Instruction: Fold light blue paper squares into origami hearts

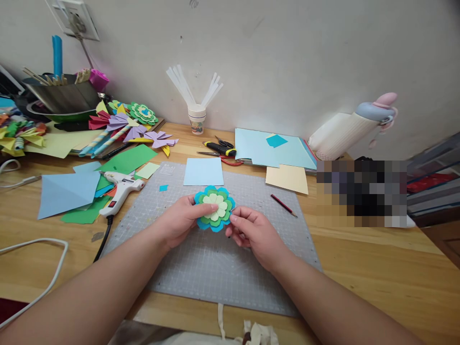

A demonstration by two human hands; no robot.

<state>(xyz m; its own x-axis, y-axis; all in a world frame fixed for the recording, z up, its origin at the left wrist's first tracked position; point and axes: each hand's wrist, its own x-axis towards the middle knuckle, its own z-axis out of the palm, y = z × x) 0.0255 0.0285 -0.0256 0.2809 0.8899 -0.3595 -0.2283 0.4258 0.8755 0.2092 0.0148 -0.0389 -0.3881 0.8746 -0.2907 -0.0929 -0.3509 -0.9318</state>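
Note:
A layered paper flower [216, 218], blue outside, green in the middle and pale green at the centre, is held above the grey cutting mat [201, 278]. My left hand [183, 218] grips its left side, with the thumb lying across the pale centre. On the right edge, my right hand [249, 227] pinches a blue petal between thumb and finger. The fingers behind the flower are hidden. Just beyond the flower lies a light blue paper square [203, 171], and a small blue scrap [164, 188] is to its left.
A white glue gun [122, 191] lies left on coloured paper. A pencil [283, 205] rests right. Behind are a yellow-black cutter [220, 148], scissors [224, 142], a paper cup [197, 120] of glue sticks and light blue sheets [258, 146]. Finished paper flowers [143, 113] sit back left.

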